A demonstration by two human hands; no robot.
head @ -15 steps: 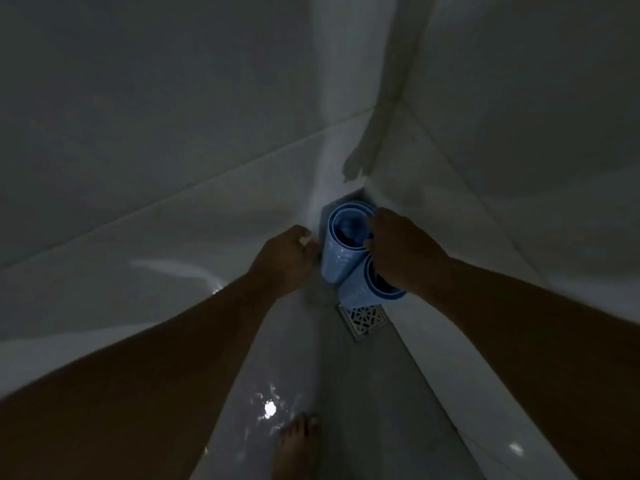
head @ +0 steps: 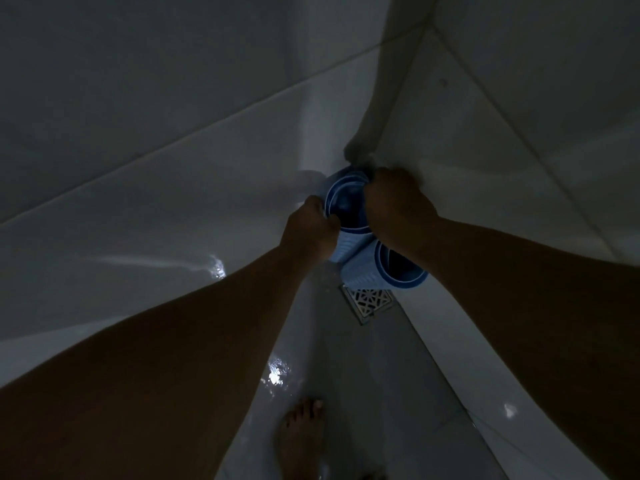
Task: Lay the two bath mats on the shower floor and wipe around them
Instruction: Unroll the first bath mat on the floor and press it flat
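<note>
Blue ribbed bath mats, two, both rolled into tubes and standing on end in the far corner of the shower floor, where the two tiled walls meet.

Left hand: closed round the left rim of the upper rolled mat, thumb side toward the open end.

Upper rolled mat: upright against the corner, open end facing the camera, gripped from both sides.

Right hand: curled over the right rim of the same roll, fingers hidden behind it; how firmly it grips cannot be told.

Lower rolled mat: leaning just beside the first, touching it, under the right wrist, not held by either hand.

Floor drain grate: square, metal, just in front of the lower roll.

Bare foot: near edge of the floor, well apart from the mats.

Handling note: the step appears to be lifting the first roll out of the corner. Best drawn straight up and clear so the leaning roll is not knocked over; floor looks wet, so footing wants care. Unroll flat, away from the grate.
</note>
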